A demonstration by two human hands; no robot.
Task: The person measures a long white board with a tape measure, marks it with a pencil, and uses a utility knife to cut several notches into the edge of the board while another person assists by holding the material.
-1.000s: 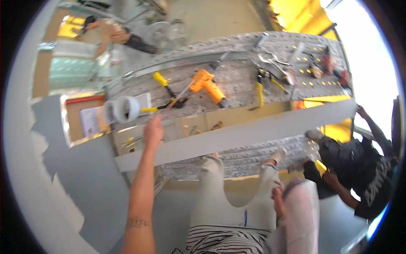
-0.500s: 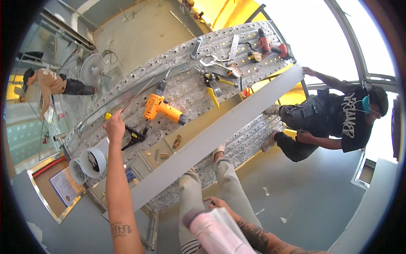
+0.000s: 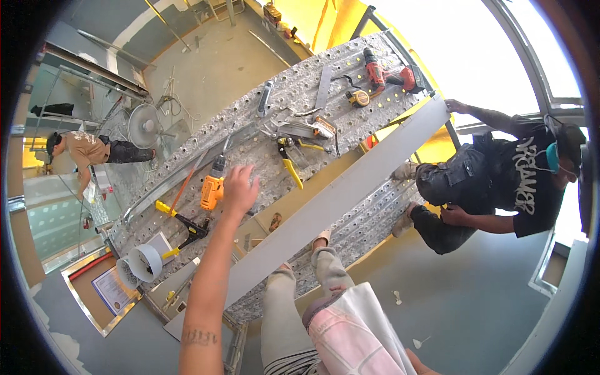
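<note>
Grey concrete flooring surrounds a long perforated metal workbench (image 3: 375, 69), its top pitted and silvery, running from seven o'clock to one o'clock across the view. A long flat grey panel (image 3: 337, 200), smooth and straight-edged, is laid along the bench's near edge.

The left hand (image 3: 239, 187) is extended over the bench near the centre, fingers (image 3: 250, 179) spread and slightly curled; nothing is gripped. It is positioned just beside an orange-and-black cordless drill (image 3: 212, 187), lying on its side at the hand's nine o'clock. Actual contact cannot be confirmed. The right hand is barely visible at the bottom edge; its state cannot be told.

The drill is judged rigid, moderately heavy and weighted toward its battery base. Its moulded plastic body appears ribbed, so slippage is unlikely. The handle between body and battery is assessed as the proper holding point.

Yellow-handled pliers (image 3: 289, 164) lie at the hand's two o'clock. A red cordless drill (image 3: 390, 74) and a yellow tape measure (image 3: 358, 98) are noted toward one o'clock. A grey tape roll (image 3: 145, 262) is seated at eight o'clock. A crouching co-worker in black clothing (image 3: 500, 181) is touching the panel's far end.
</note>
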